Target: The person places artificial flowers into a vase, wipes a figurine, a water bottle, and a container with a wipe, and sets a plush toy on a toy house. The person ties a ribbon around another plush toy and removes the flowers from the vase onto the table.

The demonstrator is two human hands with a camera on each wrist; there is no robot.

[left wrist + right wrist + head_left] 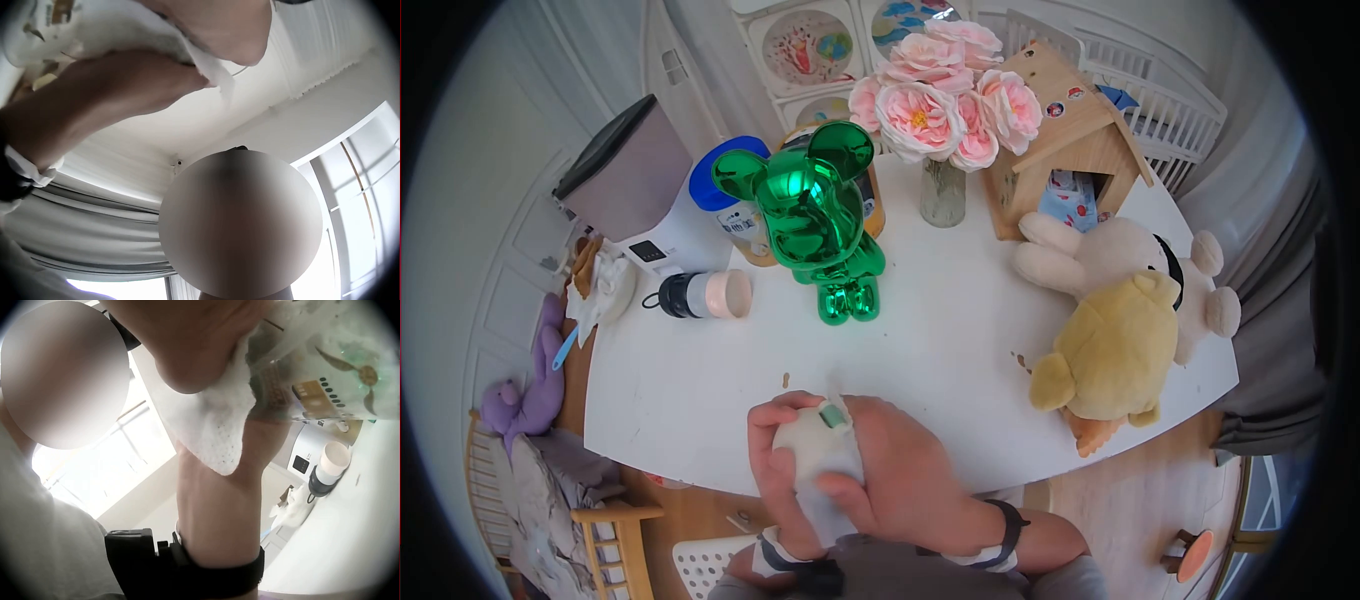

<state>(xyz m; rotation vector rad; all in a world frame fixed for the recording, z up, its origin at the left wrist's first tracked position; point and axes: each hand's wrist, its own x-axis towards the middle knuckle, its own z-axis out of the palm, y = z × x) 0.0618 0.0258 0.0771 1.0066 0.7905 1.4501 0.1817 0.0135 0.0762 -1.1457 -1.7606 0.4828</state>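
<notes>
Both hands are together over the table's near edge, round a pale, rounded vessel [818,455]. My left hand [775,475] grips it from the left with curled fingers. From the other side, my right hand [910,470] wraps it, thumb bent across the front. In the right wrist view, the vessel [340,387] is clear, with leaf and gold prints. A soft white wipe [215,434] bunches between hand and vessel, one corner hanging free. Part of the wipe [215,78] also hangs between the hands in the left wrist view. Fingers hide much of the vessel.
On the white table [940,340], a shiny green bear figure [815,220] stands near the middle. Behind it are a vase of pink roses [945,190] and a wooden house [1060,130]. Plush toys [1110,340] lie right; a pink-and-black cup [705,295] lies left.
</notes>
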